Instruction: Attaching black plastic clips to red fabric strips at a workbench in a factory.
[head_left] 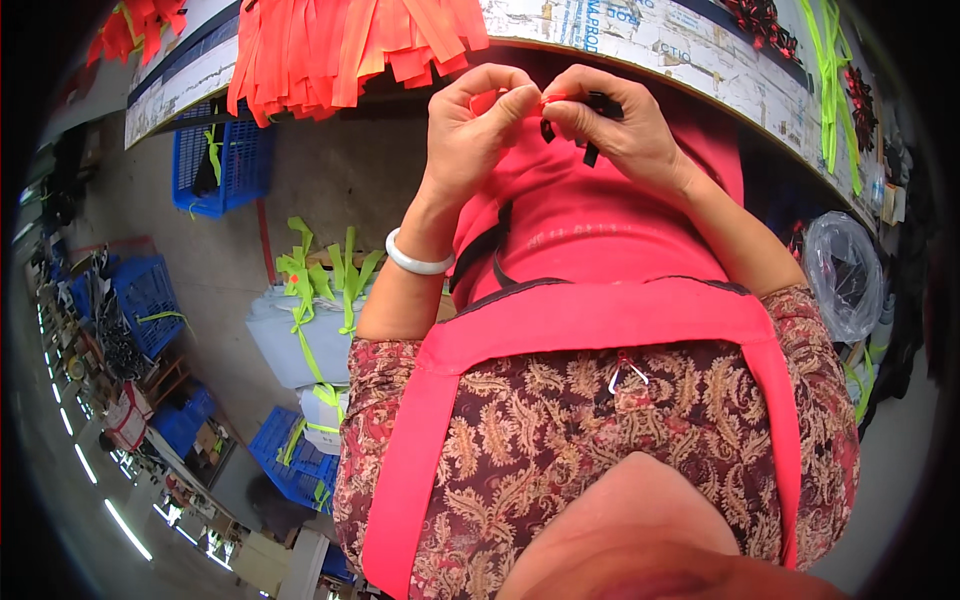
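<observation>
Close together, both hands are raised over the pink apron at the table's near edge. My left hand is closed in a pinch on an orange-red strip, part of which shows inside the curl of the fingers. Thumb and fingers of my right hand press together on a small black strap piece, with black ends hanging below the fingers. A bit of red shows between the two hands, where the fingertips nearly touch. How the red and black parts join is hidden by the fingers.
A thick bundle of orange-red strips hangs over the worn table edge on the left. Yellow-green strips and dark red-black pieces lie at the right. Blue crates and a grey stack stand on the floor at left.
</observation>
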